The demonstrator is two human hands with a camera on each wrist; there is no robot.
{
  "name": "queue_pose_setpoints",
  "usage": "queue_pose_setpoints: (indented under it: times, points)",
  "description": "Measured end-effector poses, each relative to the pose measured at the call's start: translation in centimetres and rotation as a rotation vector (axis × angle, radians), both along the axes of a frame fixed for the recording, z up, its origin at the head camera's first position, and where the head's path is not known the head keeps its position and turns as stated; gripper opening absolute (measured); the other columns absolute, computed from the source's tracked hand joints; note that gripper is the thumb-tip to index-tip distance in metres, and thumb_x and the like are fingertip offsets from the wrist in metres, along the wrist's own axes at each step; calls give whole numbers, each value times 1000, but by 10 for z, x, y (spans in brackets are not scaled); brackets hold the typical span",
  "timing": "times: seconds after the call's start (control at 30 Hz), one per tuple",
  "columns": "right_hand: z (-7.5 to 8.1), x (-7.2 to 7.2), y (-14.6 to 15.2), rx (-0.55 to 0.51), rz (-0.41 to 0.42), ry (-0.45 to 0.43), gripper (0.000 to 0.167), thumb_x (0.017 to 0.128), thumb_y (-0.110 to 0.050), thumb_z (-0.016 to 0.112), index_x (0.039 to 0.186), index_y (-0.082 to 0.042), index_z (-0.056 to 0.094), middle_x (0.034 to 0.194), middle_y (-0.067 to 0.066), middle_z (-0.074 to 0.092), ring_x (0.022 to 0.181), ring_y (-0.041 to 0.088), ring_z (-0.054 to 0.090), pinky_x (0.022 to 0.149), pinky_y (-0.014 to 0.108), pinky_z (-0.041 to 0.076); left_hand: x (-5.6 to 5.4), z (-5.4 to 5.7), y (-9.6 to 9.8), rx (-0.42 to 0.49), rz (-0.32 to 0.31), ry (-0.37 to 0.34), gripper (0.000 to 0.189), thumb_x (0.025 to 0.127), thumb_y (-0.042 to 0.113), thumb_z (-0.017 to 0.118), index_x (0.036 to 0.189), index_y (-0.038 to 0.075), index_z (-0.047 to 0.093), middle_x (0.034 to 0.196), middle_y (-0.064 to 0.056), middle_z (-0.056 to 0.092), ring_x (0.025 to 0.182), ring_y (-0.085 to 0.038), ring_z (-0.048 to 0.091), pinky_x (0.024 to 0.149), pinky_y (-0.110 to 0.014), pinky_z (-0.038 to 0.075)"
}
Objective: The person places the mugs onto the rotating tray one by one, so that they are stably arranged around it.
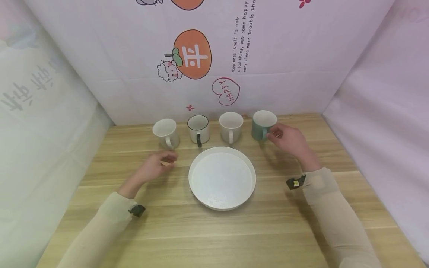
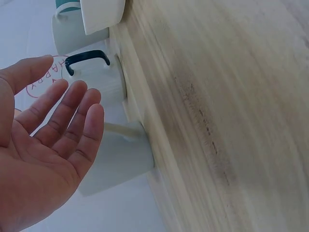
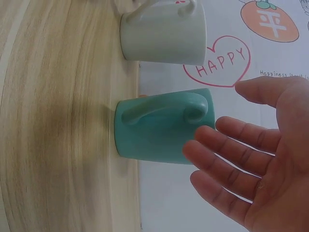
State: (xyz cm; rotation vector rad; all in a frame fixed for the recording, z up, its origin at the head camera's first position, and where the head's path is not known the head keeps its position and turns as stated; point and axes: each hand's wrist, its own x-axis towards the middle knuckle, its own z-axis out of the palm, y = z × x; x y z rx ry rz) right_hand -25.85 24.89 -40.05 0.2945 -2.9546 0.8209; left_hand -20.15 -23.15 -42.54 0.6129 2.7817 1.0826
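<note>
My right hand (image 1: 289,140) is beside the green mug (image 1: 259,130) at the right end of a row of mugs. Its fingers are loosely bent near the mug's handle (image 3: 164,105), and nothing is held. At the row's left end stands a white mug (image 1: 165,131); my left hand (image 1: 156,166) hovers just in front of it, palm up and fingers relaxed in the left wrist view. Between these two stand a white mug with a black rim and black handle (image 1: 199,139) and a plain white mug (image 1: 230,124). All handles face me.
A round white tray (image 1: 222,204) lies on the wooden table (image 1: 214,238), in front of the mugs and between my hands. A printed white cloth (image 1: 140,93) rises behind the row, with further white cloth (image 1: 375,111) along both sides.
</note>
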Motion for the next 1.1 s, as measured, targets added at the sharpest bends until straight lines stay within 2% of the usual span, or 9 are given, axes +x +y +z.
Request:
queue_pose_setpoints:
  times: [0.17, 0.37, 0.8, 1.1]
  points:
    - [-1, -1, 0, -7, -4, -7, 37, 98, -38, 58, 118, -8, 63, 115, 17, 72, 106, 35, 68, 90, 54, 52, 1, -1, 3, 6, -6, 8, 33, 92, 9, 69, 123, -3, 64, 115, -20, 70, 106, -35, 69, 88, -47, 59]
    - [-2, -1, 0, -10, -10, -13, 39, 99, -40, 57, 120, -7, 63, 115, 19, 71, 107, 37, 66, 89, 56, 51, 0, -6, 5, -5, -7, 11, 30, 93, 11, 69, 122, 2, 66, 113, -16, 71, 106, -32, 69, 88, -43, 60]
    - [-7, -2, 0, -28, -14, 10, 36, 99, -37, 58, 117, -6, 64, 113, 19, 72, 105, 36, 67, 88, 55, 52, -2, -13, 15, 10, -8, 4, 29, 93, 10, 70, 121, 4, 67, 112, -13, 72, 105, -29, 69, 87, -43, 60]
    - [-9, -4, -1, -52, -13, 8, 33, 99, -36, 58, 114, -7, 65, 112, 18, 73, 104, 36, 68, 88, 54, 52, -2, -18, 19, 44, -40, 16, 30, 92, 10, 71, 119, -2, 67, 109, -15, 72, 103, -31, 70, 90, -42, 59]
